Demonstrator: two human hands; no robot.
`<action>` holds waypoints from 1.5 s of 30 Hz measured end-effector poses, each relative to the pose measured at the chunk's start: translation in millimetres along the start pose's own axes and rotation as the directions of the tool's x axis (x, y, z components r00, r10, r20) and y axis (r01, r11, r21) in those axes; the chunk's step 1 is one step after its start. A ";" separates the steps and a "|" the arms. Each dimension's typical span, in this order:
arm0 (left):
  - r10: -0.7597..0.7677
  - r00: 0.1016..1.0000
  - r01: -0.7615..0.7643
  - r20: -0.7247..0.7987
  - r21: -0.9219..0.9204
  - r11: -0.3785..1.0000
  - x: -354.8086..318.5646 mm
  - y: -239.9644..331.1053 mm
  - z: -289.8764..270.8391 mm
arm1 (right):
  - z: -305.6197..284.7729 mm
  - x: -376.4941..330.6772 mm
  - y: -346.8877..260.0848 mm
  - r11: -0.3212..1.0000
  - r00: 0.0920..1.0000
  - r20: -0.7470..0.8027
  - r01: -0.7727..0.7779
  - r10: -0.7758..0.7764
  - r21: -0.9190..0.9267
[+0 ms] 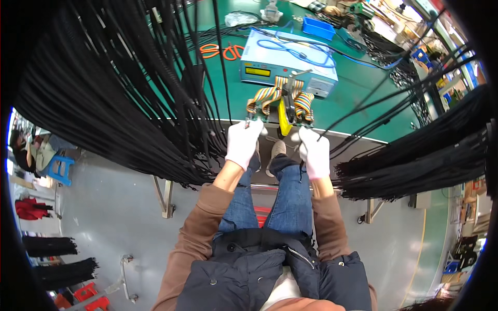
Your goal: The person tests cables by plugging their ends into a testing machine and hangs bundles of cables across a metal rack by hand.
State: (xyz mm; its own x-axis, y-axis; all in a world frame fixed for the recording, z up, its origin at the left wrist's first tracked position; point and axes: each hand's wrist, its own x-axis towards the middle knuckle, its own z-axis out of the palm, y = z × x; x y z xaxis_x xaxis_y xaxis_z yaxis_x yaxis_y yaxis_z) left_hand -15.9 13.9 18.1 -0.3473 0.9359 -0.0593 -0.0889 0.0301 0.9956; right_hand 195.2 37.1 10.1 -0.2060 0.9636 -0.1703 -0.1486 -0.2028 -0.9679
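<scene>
Both gloved hands work at the near edge of the green tabletop (363, 83): the left hand (243, 142) is closed on the end of a rainbow ribbon cable (267, 96), and the right hand (314, 151) is closed against the yellow-handled fixture (283, 122). The cable appears to be in the seating stage. The next move likely calls for square alignment before pressing, with the hanging black cable bundles (129, 103) kept clear.

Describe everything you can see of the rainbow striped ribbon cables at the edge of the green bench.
The rainbow striped flat ribbon cables arch in several loops over the front edge of the green bench, beside a yellow-handled clamp fixture. They look like flexible plastic. The white-gloved left hand touches their left end; the white-gloved right hand rests near the right loops.
</scene>
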 end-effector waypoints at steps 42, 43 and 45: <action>0.188 0.935 -0.276 0.301 0.282 0.919 -70.5 -43.7 4.8 | 35.3 -56.4 28.3 0.800 0.932 0.153 0.362 -0.330 -0.478; 0.241 0.929 -0.306 0.280 0.220 0.926 -66.6 -43.2 9.6 | 36.2 -57.4 33.8 0.729 0.909 0.167 0.407 -0.381 -0.550; 0.342 0.911 -0.371 0.231 0.095 0.924 -58.5 -41.7 16.3 | 36.7 -56.9 39.5 0.561 0.855 0.206 0.476 -0.476 -0.677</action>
State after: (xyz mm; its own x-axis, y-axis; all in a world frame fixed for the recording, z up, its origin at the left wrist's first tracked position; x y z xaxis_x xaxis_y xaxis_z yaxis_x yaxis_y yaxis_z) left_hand 23.3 -36.3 -18.8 -0.1314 0.9439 0.3030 0.1349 -0.2857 0.9488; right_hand 165.5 -32.1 -11.7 -0.3047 0.8845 0.3533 0.4736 0.4625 -0.7495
